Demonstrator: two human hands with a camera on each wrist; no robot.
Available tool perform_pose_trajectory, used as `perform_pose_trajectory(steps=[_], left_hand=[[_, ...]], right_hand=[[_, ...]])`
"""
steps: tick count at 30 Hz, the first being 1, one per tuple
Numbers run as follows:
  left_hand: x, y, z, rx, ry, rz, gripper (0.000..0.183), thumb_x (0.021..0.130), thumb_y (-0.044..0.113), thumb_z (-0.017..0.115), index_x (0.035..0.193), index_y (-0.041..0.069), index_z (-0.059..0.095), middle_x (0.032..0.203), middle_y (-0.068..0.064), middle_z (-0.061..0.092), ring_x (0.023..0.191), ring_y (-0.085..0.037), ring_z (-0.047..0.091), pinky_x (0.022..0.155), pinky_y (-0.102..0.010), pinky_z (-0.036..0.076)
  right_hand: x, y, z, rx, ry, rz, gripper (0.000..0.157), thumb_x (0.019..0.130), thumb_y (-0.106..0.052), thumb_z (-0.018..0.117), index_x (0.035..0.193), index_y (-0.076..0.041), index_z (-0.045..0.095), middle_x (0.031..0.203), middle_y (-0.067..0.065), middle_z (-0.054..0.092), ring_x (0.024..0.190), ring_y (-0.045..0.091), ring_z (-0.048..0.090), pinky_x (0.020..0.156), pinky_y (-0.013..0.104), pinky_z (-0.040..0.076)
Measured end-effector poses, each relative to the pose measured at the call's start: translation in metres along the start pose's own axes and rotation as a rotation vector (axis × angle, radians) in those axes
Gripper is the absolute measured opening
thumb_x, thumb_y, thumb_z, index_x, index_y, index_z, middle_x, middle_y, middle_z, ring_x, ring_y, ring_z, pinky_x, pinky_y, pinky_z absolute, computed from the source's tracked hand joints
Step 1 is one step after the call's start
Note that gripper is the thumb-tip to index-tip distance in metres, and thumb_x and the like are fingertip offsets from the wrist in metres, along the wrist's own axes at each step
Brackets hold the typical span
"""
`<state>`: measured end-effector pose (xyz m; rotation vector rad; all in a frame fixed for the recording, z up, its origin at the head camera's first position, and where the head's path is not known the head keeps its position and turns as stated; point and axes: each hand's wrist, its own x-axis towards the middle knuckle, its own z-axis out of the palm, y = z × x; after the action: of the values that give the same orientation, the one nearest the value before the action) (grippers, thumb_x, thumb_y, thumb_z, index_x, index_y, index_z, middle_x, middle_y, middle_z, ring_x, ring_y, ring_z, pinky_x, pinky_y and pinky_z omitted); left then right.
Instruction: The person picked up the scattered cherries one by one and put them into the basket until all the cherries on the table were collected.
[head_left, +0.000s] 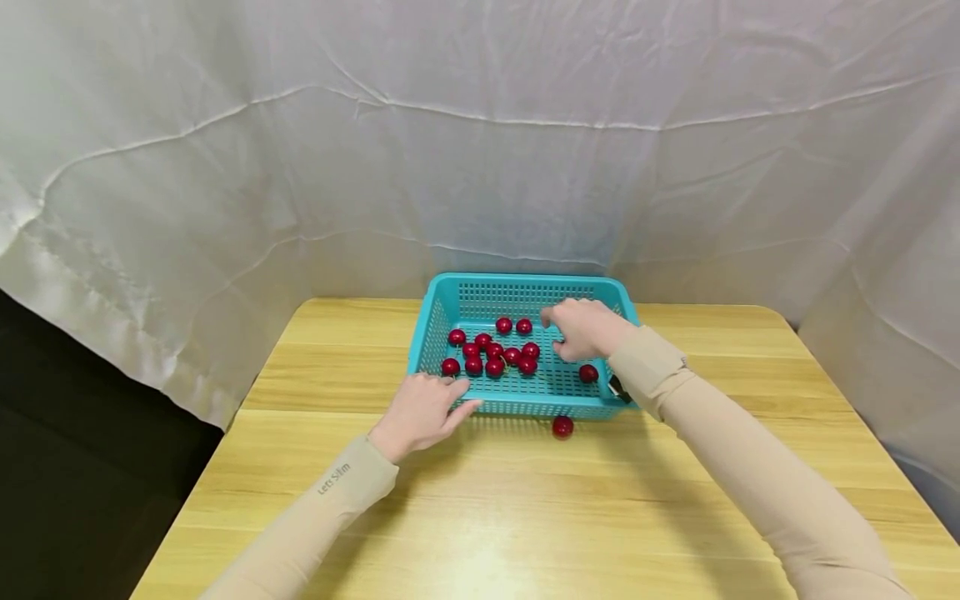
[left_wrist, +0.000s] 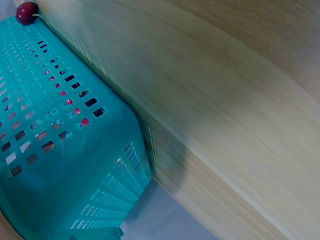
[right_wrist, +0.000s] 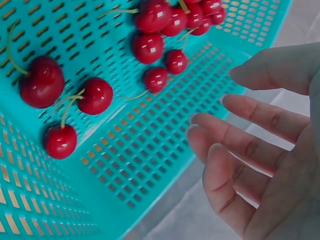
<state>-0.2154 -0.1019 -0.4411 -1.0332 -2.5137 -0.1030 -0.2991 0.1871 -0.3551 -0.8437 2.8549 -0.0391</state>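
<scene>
A turquoise plastic basket [head_left: 517, 408] with slotted walls stands on the table, holding several dark red cherries [head_left: 494, 367], some with green stems. My left hand [head_left: 422, 410] holds the basket's rim at the front left corner, its thumb along the front edge. In the left wrist view the basket's wall [left_wrist: 55, 175] fills the left side; the hand is almost out of sight. My right hand [head_left: 588, 327] hovers over the basket's right part, fingers loosely bent and holding nothing. Near it in the right wrist view are several cherries [right_wrist: 96, 95].
One cherry [head_left: 562, 427] lies on the wooden table [head_left: 480, 500], just outside the basket's front wall. A pale curtain [head_left: 480, 183] hangs close behind the basket. A dark area [head_left: 82, 450] lies beyond the table's left edge.
</scene>
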Motion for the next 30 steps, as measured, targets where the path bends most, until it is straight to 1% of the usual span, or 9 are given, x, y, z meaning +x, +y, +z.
perform_pose_trajectory(steps=[4, 9, 13, 16, 19, 22, 26, 28, 30], left_hand=[[0.000, 0.000, 0.001, 0.003, 0.003, 0.001, 0.029, 0.098, 0.045, 0.060, 0.089, 0.017, 0.063, 0.056, 0.005, 0.053, 0.048, -0.009, 0.049, 0.049, -0.020, 0.032], [0.000, 0.000, 0.000, 0.000, 0.000, -0.001, 0.029, 0.098, 0.044, 0.060, 0.091, 0.017, 0.064, 0.057, 0.005, 0.055, 0.049, -0.009, 0.050, 0.049, -0.020, 0.033], [0.000, 0.000, 0.000, -0.004, 0.000, -0.002, 0.029, 0.098, 0.044, 0.061, 0.093, 0.016, 0.066, 0.059, 0.004, 0.059, 0.050, -0.010, 0.053, 0.050, -0.020, 0.035], [0.000, 0.000, 0.000, -0.006, 0.002, -0.002, 0.029, 0.098, 0.044, 0.060, 0.092, 0.016, 0.065, 0.058, 0.004, 0.058, 0.050, -0.010, 0.052, 0.050, -0.020, 0.035], [0.000, 0.000, 0.001, -0.004, 0.009, 0.002, 0.029, 0.098, 0.044, 0.060, 0.090, 0.017, 0.064, 0.056, 0.005, 0.054, 0.048, -0.009, 0.049, 0.049, -0.020, 0.032], [0.000, 0.000, 0.001, 0.002, 0.017, 0.005, 0.031, 0.098, 0.044, 0.060, 0.085, 0.017, 0.061, 0.054, 0.005, 0.049, 0.047, -0.008, 0.044, 0.048, -0.020, 0.029], [0.000, 0.000, 0.001, 0.007, 0.014, 0.003, 0.032, 0.098, 0.044, 0.060, 0.082, 0.017, 0.056, 0.053, 0.007, 0.040, 0.046, -0.008, 0.039, 0.048, -0.021, 0.028], [0.000, 0.000, 0.001, 0.007, 0.012, 0.000, 0.032, 0.098, 0.044, 0.060, 0.081, 0.018, 0.055, 0.054, 0.008, 0.037, 0.046, -0.007, 0.037, 0.048, -0.021, 0.027], [0.000, 0.000, 0.000, 0.008, 0.012, -0.002, 0.032, 0.098, 0.044, 0.061, 0.081, 0.018, 0.054, 0.054, 0.008, 0.035, 0.046, -0.007, 0.037, 0.049, -0.021, 0.027]], right_hand=[[-0.012, -0.007, -0.003, -0.005, 0.072, -0.032, 0.036, 0.090, -0.020, 0.067, 0.125, -0.010, 0.063, 0.125, 0.012, 0.069, 0.086, 0.023, 0.066, 0.068, 0.037, 0.056], [-0.028, -0.016, -0.003, -0.008, 0.195, -0.074, 0.037, 0.090, -0.020, 0.067, 0.126, -0.010, 0.063, 0.126, 0.012, 0.068, 0.076, 0.020, 0.064, 0.059, 0.034, 0.054], [-0.041, -0.021, 0.001, -0.007, 0.299, -0.110, 0.036, 0.090, -0.017, 0.067, 0.125, -0.010, 0.064, 0.118, 0.011, 0.068, 0.070, 0.016, 0.060, 0.053, 0.029, 0.051], [-0.051, -0.025, 0.006, -0.012, 0.369, -0.137, 0.035, 0.090, -0.016, 0.067, 0.124, -0.009, 0.065, 0.113, 0.010, 0.068, 0.071, 0.015, 0.060, 0.050, 0.026, 0.049], [-0.060, -0.028, 0.009, -0.025, 0.432, -0.164, 0.035, 0.090, -0.015, 0.068, 0.124, -0.009, 0.065, 0.112, 0.009, 0.067, 0.081, 0.017, 0.062, 0.052, 0.028, 0.052], [-0.069, -0.033, 0.013, -0.028, 0.484, -0.204, 0.036, 0.090, -0.014, 0.068, 0.124, -0.007, 0.064, 0.112, 0.009, 0.065, 0.091, 0.021, 0.063, 0.060, 0.031, 0.056], [-0.081, -0.038, 0.021, -0.023, 0.545, -0.249, 0.036, 0.090, -0.013, 0.068, 0.125, -0.005, 0.063, 0.118, 0.012, 0.064, 0.099, 0.025, 0.063, 0.069, 0.034, 0.059], [-0.086, -0.040, 0.025, -0.019, 0.571, -0.266, 0.038, 0.089, -0.012, 0.069, 0.125, -0.004, 0.063, 0.120, 0.013, 0.063, 0.102, 0.026, 0.063, 0.078, 0.038, 0.060], [-0.091, -0.042, 0.030, -0.018, 0.596, -0.277, 0.041, 0.087, -0.012, 0.071, 0.126, -0.004, 0.062, 0.123, 0.014, 0.063, 0.104, 0.027, 0.064, 0.081, 0.039, 0.060]])
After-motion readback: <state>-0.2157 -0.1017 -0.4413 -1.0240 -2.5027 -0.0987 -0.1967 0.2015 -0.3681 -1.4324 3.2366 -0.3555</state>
